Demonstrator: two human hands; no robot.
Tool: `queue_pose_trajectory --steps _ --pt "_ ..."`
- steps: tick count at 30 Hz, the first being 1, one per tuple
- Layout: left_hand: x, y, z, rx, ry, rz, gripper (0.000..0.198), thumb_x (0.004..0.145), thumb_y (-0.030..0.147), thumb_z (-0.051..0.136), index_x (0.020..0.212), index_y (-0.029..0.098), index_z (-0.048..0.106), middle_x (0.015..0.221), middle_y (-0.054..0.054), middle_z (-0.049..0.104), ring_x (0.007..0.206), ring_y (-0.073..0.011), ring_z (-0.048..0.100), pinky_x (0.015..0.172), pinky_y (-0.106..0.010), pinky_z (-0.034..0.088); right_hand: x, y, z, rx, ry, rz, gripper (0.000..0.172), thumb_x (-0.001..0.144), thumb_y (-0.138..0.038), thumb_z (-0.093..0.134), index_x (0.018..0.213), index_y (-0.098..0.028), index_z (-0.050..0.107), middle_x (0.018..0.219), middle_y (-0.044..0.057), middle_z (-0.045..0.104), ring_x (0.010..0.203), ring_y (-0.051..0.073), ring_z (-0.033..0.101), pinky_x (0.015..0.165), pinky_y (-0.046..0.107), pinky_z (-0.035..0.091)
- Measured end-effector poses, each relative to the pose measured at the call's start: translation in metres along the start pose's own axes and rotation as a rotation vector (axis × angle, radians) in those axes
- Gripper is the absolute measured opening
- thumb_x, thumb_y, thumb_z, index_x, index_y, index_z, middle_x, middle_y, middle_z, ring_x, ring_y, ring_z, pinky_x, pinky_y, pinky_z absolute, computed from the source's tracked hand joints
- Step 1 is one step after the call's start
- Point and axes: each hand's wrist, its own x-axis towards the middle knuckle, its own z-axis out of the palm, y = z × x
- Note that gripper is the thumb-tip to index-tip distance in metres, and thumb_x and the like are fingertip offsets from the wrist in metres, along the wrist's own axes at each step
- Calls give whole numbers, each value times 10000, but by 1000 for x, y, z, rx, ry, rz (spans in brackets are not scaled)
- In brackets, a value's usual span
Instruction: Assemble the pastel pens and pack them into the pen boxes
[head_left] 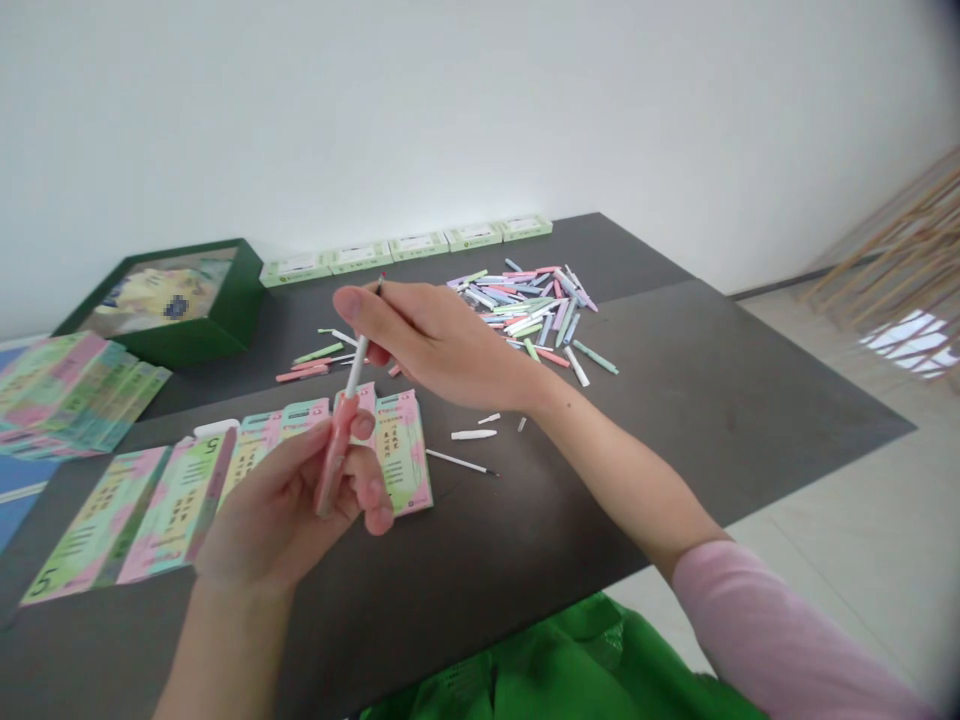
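Observation:
My left hand (300, 500) is closed around a pink pen barrel (339, 445), held tilted over the front of the dark table. A thin white refill (358, 365) with a dark, red-ended tip rises from the barrel's top. My right hand (427, 335) pinches this refill near its upper end between thumb and fingers. Below my right forearm, a loose refill (461, 461), a white pen part (474, 435) and smaller bits lie on the table. Behind my right hand is a heap of pastel pens (525, 305).
Printed boxes (97, 520) lie in a row at the front left, with stacked boxes (75, 390) behind. A green open box (225, 320) stands at the back left. Pale green boxes (416, 246) line the wall. Green cloth (570, 660) shows below the table edge.

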Motion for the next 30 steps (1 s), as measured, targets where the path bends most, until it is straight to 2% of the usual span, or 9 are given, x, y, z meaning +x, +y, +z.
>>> queue_pose_trajectory --steps 3,7,10,14,17,20,23,25,30 --pt "-1 3 0 -7 18 -6 149 852 332 514 855 219 612 457 46 568 372 -135 573 383 -229 463 2 4 1 -15 -4 6 453 1027 -410 313 665 -165 431 657 -36 482 643 49 485 689 213 381" --pt "-2 9 1 39 -124 -21 200 926 301 424 944 224 608 593 60 679 503 -110 657 500 -197 507 0 9 4 -7 -2 -14 432 1019 -351 360 634 -168 433 612 -51 456 587 43 467 628 199 383" --pt "-1 7 -4 188 -171 65 212 931 329 452 959 203 620 639 39 716 571 -119 685 576 -207 539 -5 5 -4 62 97 -40 452 998 -404 374 617 -173 442 577 -55 458 570 40 492 564 179 384" --pt "-6 -2 -21 269 74 216 138 872 342 587 904 208 594 688 44 737 597 -118 686 605 -204 561 -13 4 -34 122 420 -136 425 971 -387 414 594 -191 430 494 -69 414 450 25 434 454 177 327" --pt "-13 -6 -39 251 248 153 150 912 359 527 845 225 530 662 77 720 630 -117 693 682 -235 585 -19 21 -61 14 610 -89 404 972 -308 346 593 -191 427 480 -74 393 405 14 371 441 205 257" --pt "-17 -7 -52 173 330 89 136 931 328 502 833 234 508 694 104 716 733 -109 702 740 -231 582 -20 51 -72 -357 425 71 435 940 -272 396 517 -170 415 478 -54 376 467 34 376 503 240 264" --pt "-16 -12 -56 105 429 118 156 921 362 536 827 240 509 822 102 733 826 -121 702 776 -241 581 -13 80 -57 -711 -36 217 414 927 -241 413 534 -143 496 530 4 508 545 85 469 562 259 326" --pt "-14 -17 -54 81 504 115 178 911 395 552 818 248 517 834 100 718 852 -132 693 775 -253 584 -3 94 -36 -789 -420 269 406 949 -247 351 685 -105 625 715 95 662 681 143 597 639 269 403" --pt "-12 -27 -48 181 452 246 122 892 370 604 842 265 567 736 119 642 658 -80 595 680 -229 547 23 119 21 -808 -626 370 276 887 -235 508 984 -66 703 1115 221 691 1052 284 646 855 355 489"
